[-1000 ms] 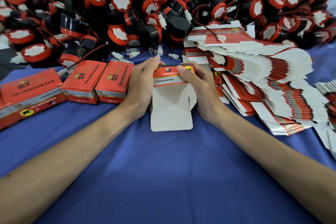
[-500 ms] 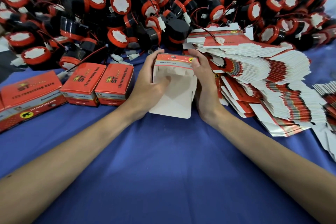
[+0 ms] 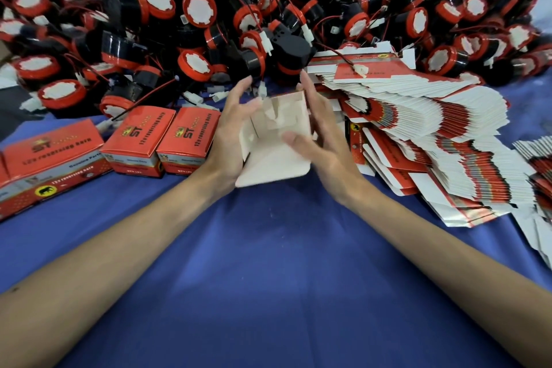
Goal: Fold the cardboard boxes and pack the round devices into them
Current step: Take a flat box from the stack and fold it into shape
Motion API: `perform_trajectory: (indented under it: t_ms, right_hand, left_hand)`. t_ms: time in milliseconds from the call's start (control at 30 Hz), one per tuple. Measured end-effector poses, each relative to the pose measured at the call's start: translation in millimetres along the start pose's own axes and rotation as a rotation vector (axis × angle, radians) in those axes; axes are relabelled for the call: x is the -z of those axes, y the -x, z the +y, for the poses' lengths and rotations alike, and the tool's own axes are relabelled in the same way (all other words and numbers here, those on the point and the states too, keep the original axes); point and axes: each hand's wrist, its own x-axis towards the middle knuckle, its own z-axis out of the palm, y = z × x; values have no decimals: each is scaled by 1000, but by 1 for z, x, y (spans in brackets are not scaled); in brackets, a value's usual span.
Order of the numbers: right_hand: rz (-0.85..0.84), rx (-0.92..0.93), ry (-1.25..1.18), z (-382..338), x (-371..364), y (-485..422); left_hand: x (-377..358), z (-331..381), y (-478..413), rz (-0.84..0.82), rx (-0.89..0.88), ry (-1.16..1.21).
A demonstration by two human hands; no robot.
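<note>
A partly folded cardboard box (image 3: 276,152) sits between my hands over the blue cloth, its pale inside and loose flaps turned toward me. My left hand (image 3: 230,134) holds its left side, fingers spread at the top. My right hand (image 3: 321,134) presses its right side, thumb across the front flap. A large heap of round black-and-red devices (image 3: 197,12) with red wires and white plugs fills the back. A fanned stack of flat red-and-white box blanks (image 3: 433,128) lies to the right.
Two closed red boxes (image 3: 162,137) stand just left of my left hand, and a longer red carton (image 3: 50,158) lies at the far left. More flat blanks (image 3: 537,164) lie at the right edge. Blue cloth (image 3: 268,263) covers the table toward me.
The box has been tipped so its red printed top turns away and the pale inside faces me. Both hands have shifted around its sides, the left fingers spreading at the top.
</note>
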Motion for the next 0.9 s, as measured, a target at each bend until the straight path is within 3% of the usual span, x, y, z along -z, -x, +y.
perform_trajectory:
  t_ms: [67,133,267,400,500,600,700,800,900]
  right_hand:
    - [112,-60,-152,-4,6,-7]
    - [117,-176,-307,-6,16,-15]
    - [50,-302,-148,-11,25,-20]
    - [111,-241,-307,0,18,-15]
    - [177,-134,-449,5,14,-14]
    - [103,-64,-228,5,9,-12]
    - [62,-19,-11,11,5,-6]
    - [169,13,-3,15,7,-8]
    - [165,0,20,15,9,-11]
  left_hand:
    - [2,0,-1,-58,72,51]
    - [6,0,-3,-122,129,-35]
    - [7,-4,-7,-281,100,-275]
    - [8,-10,-11,-123,45,-201]
    - [4,-12,-10,131,-38,-178]
    - [1,-14,-8,282,-112,-317]
    - [2,-14,-10,283,-93,-429]
    - [2,-15,-10,228,-69,-411]
    - [1,-18,-7,153,-106,-521]
